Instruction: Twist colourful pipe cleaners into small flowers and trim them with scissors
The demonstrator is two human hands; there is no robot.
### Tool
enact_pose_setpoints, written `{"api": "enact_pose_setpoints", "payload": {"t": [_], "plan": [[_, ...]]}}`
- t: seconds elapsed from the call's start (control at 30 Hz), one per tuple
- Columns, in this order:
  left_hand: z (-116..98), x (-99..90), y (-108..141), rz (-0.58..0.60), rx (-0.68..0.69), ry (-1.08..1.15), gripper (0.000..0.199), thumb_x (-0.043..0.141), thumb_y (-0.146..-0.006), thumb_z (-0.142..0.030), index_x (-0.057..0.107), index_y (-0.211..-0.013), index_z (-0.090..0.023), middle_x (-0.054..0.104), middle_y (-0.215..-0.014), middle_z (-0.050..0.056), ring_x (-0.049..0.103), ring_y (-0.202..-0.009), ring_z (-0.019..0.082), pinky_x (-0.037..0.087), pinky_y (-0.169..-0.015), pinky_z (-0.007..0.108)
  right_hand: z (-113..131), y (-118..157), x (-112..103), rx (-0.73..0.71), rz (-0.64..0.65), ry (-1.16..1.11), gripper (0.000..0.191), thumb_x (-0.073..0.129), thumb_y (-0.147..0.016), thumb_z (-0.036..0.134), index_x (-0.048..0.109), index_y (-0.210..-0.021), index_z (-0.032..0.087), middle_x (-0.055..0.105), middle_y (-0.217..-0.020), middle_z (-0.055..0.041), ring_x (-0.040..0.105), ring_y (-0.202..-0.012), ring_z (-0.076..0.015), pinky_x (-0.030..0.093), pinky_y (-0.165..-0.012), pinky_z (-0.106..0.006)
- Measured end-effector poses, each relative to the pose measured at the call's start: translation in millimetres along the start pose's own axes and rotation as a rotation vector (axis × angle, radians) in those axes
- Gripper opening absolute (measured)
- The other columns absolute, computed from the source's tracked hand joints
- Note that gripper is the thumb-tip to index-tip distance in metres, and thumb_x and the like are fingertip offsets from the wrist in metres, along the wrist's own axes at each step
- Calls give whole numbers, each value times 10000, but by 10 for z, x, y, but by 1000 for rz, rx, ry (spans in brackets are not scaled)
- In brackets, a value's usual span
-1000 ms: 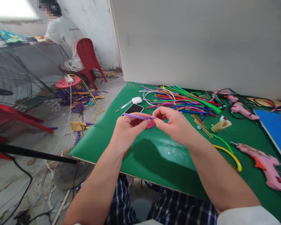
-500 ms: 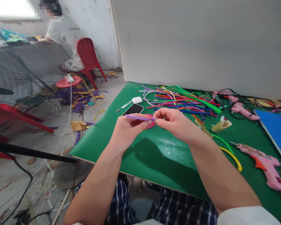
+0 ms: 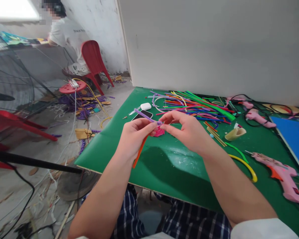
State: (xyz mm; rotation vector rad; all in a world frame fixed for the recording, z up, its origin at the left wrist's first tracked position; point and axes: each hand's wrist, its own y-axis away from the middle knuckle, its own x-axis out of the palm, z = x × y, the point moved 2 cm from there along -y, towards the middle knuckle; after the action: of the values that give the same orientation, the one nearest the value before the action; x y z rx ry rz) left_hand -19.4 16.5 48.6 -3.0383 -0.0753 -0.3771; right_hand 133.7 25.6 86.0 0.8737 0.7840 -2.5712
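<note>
My left hand point(image 3: 136, 136) is closed, pinching a purple pipe cleaner point(image 3: 144, 115) between thumb and forefinger. Its straight end points up and left past my fingers, while the other end is bunched into a small curl. My right hand point(image 3: 183, 127) pinches that curled end, with the fingertips of both hands nearly meeting. From beneath my left palm an orange pipe cleaner point(image 3: 139, 155) hangs down toward the table edge; where it is held is hidden. Behind the fingertips lies a bright pink flat piece point(image 3: 159, 133), partly covered.
Loose coloured pipe cleaners point(image 3: 194, 106) lie heaped at the back of the green table point(image 3: 109, 146). A phone point(image 3: 146, 115) and white case point(image 3: 146, 106) are beyond my left hand. At right are a pink glue gun point(image 3: 279, 172) and a bamboo cup point(image 3: 235, 133). Someone point(image 3: 72, 36) sits far left.
The purple pipe cleaner has tilted, its free end rising. My fingertips have shifted slightly left, my right fingers have opened a little, and the orange pipe cleaner now shows below my left hand.
</note>
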Motion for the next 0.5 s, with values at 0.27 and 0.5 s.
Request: {"api": "enact_pose_setpoints", "payload": {"t": [0.27,0.5], "plan": [[2,43,27,-2,-34,113,146,753,-612,-258,671,-666,-149,639,-582,-8,557,-499,62,462,-521,169,35,18,52,-330,-300,241,114,594,-796,176,679,-866,207,713,-809,-11,632,-749,-141,495,-713,-266],[-6,83,54,14,38,106,121,722,-656,-262,679,-679,-151,635,-612,-1,548,-523,66,458,-539,184,52,16,70,-455,-370,332,130,556,-825,181,679,-861,203,713,-786,-23,624,-741,-147,504,-740,-286]]}}
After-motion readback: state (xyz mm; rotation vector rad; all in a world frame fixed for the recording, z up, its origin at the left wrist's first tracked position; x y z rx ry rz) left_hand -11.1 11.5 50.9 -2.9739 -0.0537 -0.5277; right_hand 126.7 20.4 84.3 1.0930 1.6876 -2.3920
